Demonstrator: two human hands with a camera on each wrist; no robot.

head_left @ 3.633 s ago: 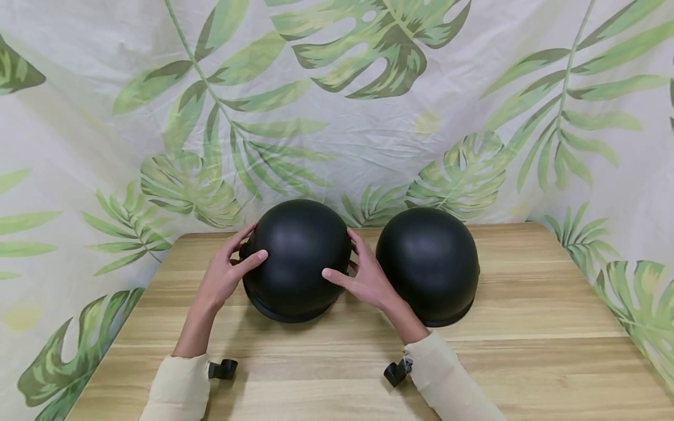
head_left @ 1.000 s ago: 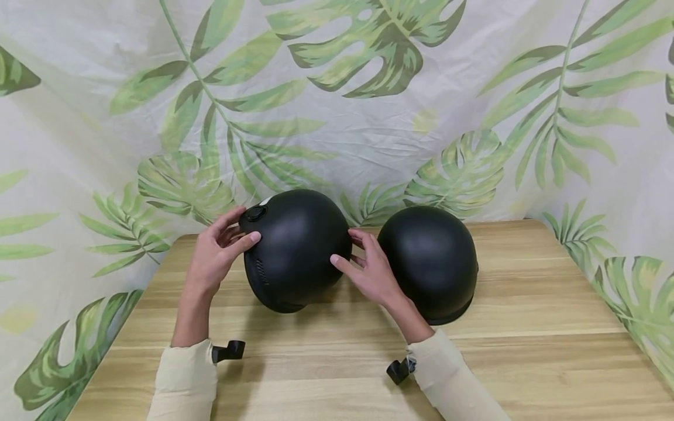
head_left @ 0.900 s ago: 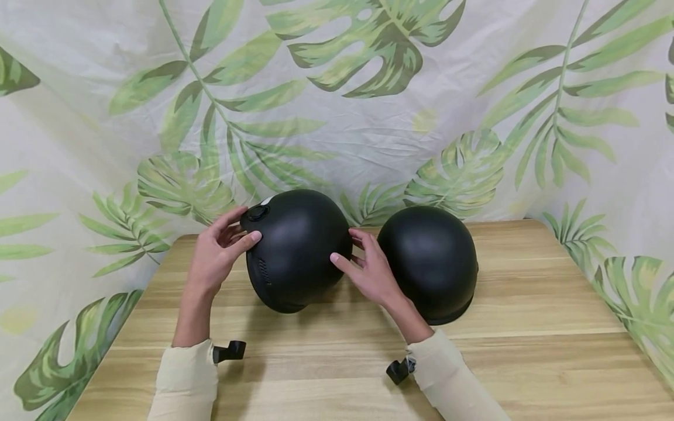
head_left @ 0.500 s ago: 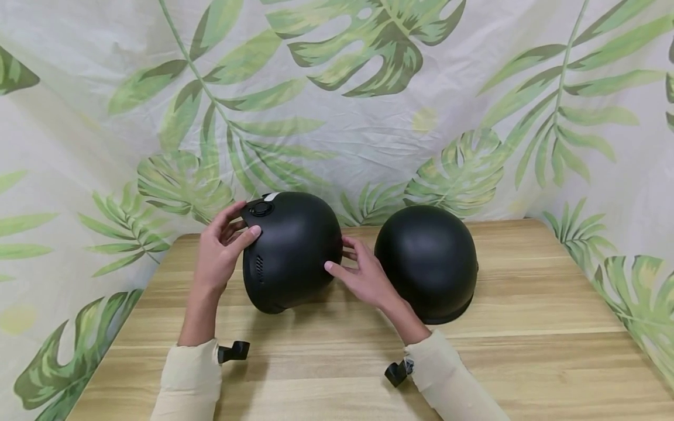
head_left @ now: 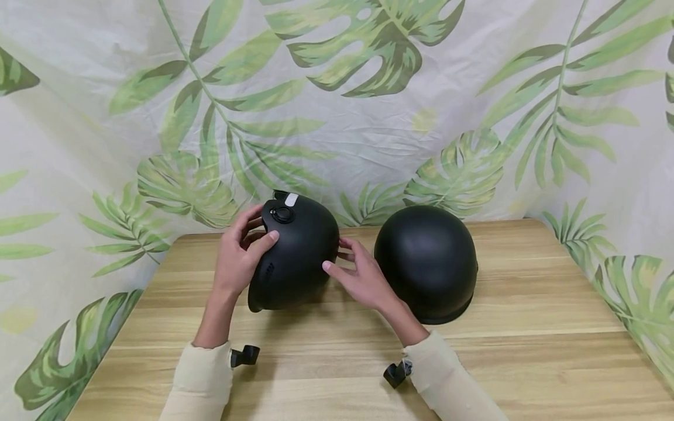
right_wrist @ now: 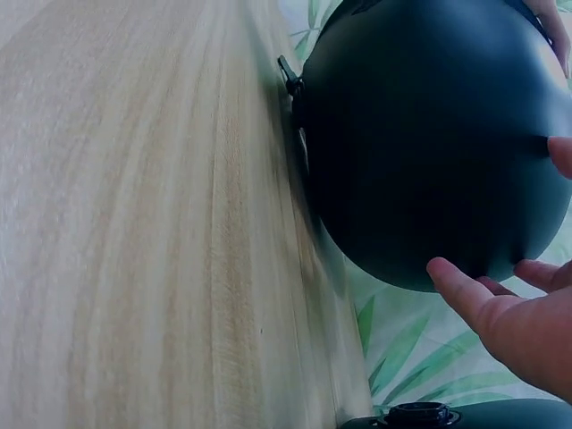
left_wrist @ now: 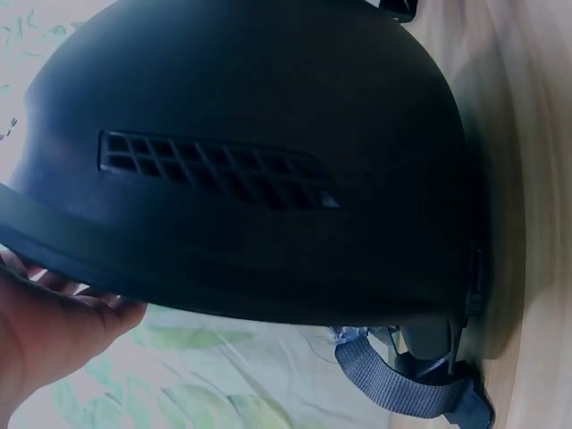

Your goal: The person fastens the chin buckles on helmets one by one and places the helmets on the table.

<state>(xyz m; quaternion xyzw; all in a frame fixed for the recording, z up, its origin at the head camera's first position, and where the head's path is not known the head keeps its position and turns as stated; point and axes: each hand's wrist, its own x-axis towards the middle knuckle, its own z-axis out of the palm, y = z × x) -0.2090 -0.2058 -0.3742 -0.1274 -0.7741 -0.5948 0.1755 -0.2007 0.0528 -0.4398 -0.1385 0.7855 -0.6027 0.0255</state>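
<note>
A black helmet (head_left: pixel 302 257) is tilted on its side above the wooden table, its opening toward the left. My left hand (head_left: pixel 237 257) grips its rim, thumb outside and fingers reaching behind the edge. My right hand (head_left: pixel 360 278) touches the crown with spread, nearly straight fingers; those fingertips rest on the dome in the right wrist view. A round fitting (head_left: pixel 282 214) and a white label (head_left: pixel 291 200) show near the rim. The left wrist view shows a slatted vent (left_wrist: pixel 214 170) and a grey chin strap (left_wrist: pixel 393 380) hanging below. The helmet's inside is hidden.
A second black helmet (head_left: pixel 426 263) stands dome up on the table (head_left: pixel 526 351), close to my right hand and forearm. Behind the table hangs a leaf-print cloth (head_left: pixel 368 146). Black wrist-camera mounts (head_left: pixel 245 355) stick out from both sleeves.
Earlier the helmet stood dome up between both hands; it has tipped and turned, bringing the fitting, label and vent into view. My left hand has moved right with the rim.
</note>
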